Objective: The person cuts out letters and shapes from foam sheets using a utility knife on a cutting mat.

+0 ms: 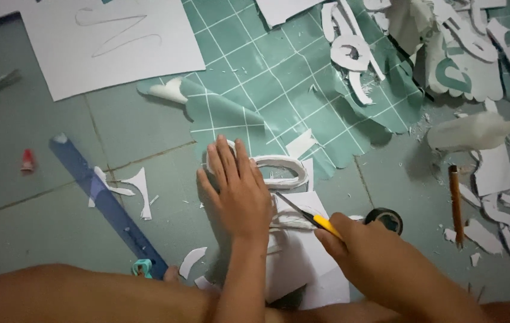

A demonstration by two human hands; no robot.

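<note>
My left hand [237,188] lies flat, fingers together, pressing down a white foam-board piece [303,254] on the floor. A curved white cut-out strip [285,170] loops out from under its fingertips. My right hand [365,248] grips a yellow-handled craft knife [311,217], its blade pointing up-left onto the white board right beside my left hand's wrist. My bare legs fill the bottom edge.
A blue ruler [108,206] lies diagonally at left, a small red cap [27,160] beyond it. A green gridded sheet [279,72] spreads behind. A tape roll [384,218] and brown pencil [456,203] sit at right, among white scraps [494,209]. A large white board [111,42] is top left.
</note>
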